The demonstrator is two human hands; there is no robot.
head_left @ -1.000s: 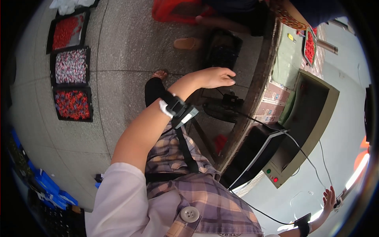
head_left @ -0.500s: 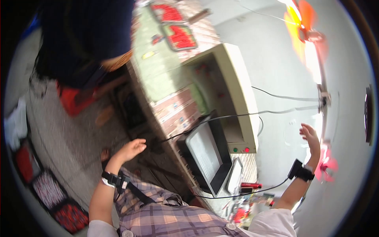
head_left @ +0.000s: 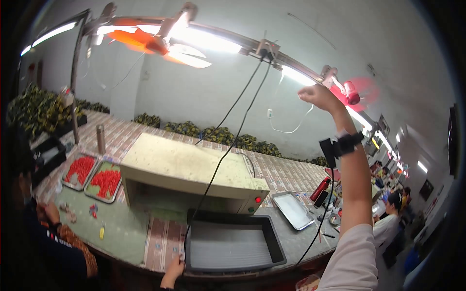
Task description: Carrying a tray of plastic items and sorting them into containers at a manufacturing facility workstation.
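Left hand (head_left: 174,269) at the table (head_left: 162,245)'s front edge, beside the black tray (head_left: 275,241), finger closure hard to tell; right hand (head_left: 318,97) raised, fingers loosely bent, partly open.

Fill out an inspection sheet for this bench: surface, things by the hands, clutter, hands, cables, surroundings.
Surface: patterned tabletop, green mat at left.
Things: black bin at front edge; beige machine behind it.
Clutter: red pieces in two trays; yellow item on mat; pale tray and red bottle right of machine.
Left hand: beside bin's left edge; contact and grip unclear.
Right hand: raised, nothing seen in it.
Cables: dark cable passes in front of machine; black cable hangs from right wristband.
Surroundings: orange fan, pink fan, lit tubes overhead; co-workers both sides.
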